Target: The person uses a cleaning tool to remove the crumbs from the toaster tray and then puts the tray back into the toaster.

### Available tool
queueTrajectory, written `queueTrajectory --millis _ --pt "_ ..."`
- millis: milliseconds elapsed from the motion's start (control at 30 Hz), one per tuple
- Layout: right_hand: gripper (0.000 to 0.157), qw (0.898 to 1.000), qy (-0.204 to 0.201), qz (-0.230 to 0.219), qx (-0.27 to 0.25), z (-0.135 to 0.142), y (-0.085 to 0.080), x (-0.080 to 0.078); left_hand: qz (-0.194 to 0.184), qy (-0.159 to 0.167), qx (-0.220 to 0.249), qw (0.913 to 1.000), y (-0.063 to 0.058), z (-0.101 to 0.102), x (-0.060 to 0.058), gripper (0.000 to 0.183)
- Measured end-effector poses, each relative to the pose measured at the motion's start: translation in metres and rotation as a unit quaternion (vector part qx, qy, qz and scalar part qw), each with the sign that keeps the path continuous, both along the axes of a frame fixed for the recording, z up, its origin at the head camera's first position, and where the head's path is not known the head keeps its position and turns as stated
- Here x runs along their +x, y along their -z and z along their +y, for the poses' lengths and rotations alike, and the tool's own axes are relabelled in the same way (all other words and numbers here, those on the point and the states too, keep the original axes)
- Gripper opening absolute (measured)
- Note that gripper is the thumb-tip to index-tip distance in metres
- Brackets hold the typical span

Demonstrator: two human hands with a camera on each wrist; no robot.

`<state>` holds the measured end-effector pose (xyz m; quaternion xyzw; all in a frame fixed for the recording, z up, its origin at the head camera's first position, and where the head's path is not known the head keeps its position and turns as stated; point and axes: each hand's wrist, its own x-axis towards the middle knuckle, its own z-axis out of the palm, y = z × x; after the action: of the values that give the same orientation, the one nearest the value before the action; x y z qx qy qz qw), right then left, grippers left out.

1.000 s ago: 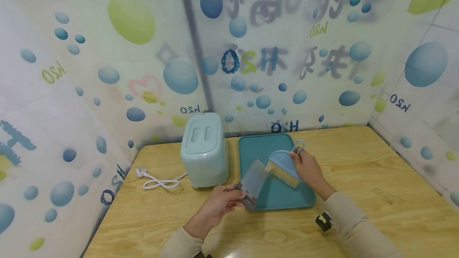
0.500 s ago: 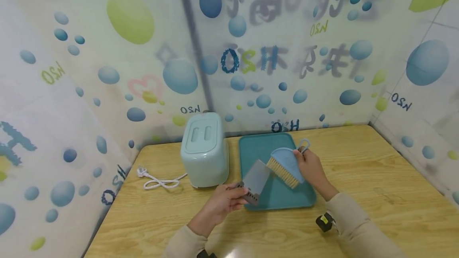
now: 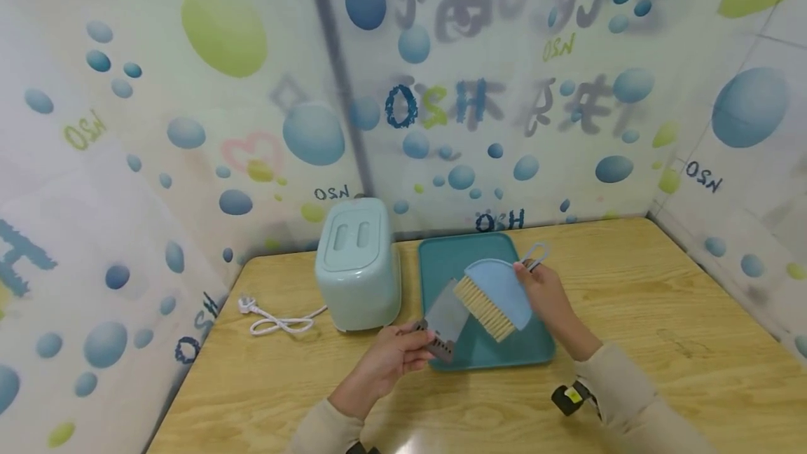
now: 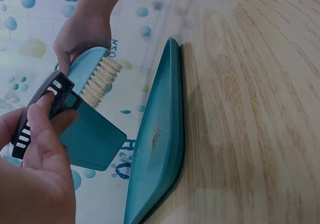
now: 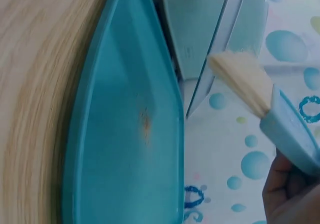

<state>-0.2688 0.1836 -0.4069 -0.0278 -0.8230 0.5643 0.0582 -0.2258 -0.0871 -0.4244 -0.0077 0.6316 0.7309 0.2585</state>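
Observation:
In the head view my left hand (image 3: 386,363) grips a flat metal crumb tray (image 3: 446,315) by its dark slotted end, thumb on top. The metal is held tilted above a teal serving tray (image 3: 537,349). My right hand (image 3: 550,300) holds a light blue hand brush (image 3: 504,287) with a looped handle. Its pale bristles (image 3: 484,308) overlap the crumb tray's far right edge; whether they touch the metal I cannot tell. Both wrist views show a small patch of brown crumbs (image 5: 145,124) on the serving tray below. Left wrist view: the crumb tray (image 4: 95,141) mirrors the teal.
A pale mint toaster (image 3: 358,279) stands left of the serving tray, near the back wall. Its white power cord (image 3: 284,321) lies loosely looped at the left. Underneath everything is a wooden table (image 3: 656,314), with patterned curtain walls (image 3: 504,160) behind it.
The brush has turned and swung left, so its bristles lie further over the crumb tray. Earlier, my left hand shifted the crumb tray slightly up and right.

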Motion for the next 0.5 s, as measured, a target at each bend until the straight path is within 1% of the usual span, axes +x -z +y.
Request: queueTrajectory --millis 100,300,500 --pt "0.035 0.999 -0.013 -0.023 -0.025 -0.005 -0.001 0.004 -0.001 0.000 0.004 1.0000 0.000 0.000 0.002 0.031" --pt "0.040 0.995 -0.035 -0.054 -0.070 -0.015 -0.001 0.010 0.000 -0.002 0.005 1.0000 0.000 0.000 0.003 0.030" --pt "0.039 0.992 -0.053 -0.074 -0.093 -0.024 0.002 0.015 0.005 -0.003 0.000 1.0000 0.000 0.000 0.003 0.034"
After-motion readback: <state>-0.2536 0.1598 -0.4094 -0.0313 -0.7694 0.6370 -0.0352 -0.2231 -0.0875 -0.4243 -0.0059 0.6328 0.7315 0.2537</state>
